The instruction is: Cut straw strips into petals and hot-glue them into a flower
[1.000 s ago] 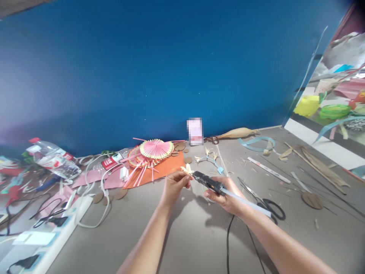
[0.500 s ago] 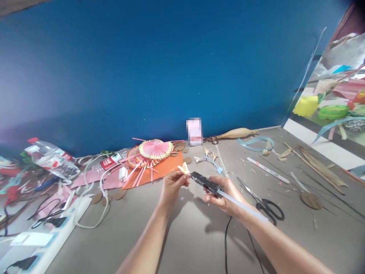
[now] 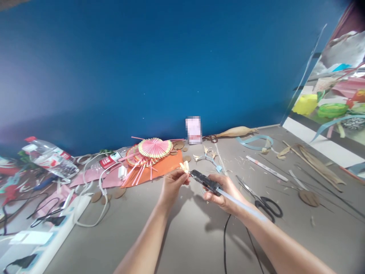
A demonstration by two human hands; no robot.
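Observation:
My left hand (image 3: 174, 185) pinches a small cream flower-like piece (image 3: 184, 166) between thumb and fingers. Wrapped round a black glue gun (image 3: 205, 182), my right hand (image 3: 224, 192) keeps its nozzle pointing left, close beside the piece; whether they touch is too small to tell. A long translucent glue stick (image 3: 242, 205) sticks out of the gun's rear, over the right wrist. Behind the hands, a light-blue stem with little cream flowers (image 3: 209, 158) lies on the grey table (image 3: 188, 236).
Black-handled scissors (image 3: 264, 203), a white pen (image 3: 266, 168) and dried husks (image 3: 319, 163) lie right. Pink paper fans (image 3: 155, 147) rest on orange paper (image 3: 171, 163) at centre-left. Bottles (image 3: 53, 160), cables and a power strip (image 3: 68, 224) crowd the left. A blue wall (image 3: 171, 68) stands behind.
The cream piece has turned slightly in my left fingers. Both hands and the glue gun hold nearly the same place, and the whole view has shifted a little.

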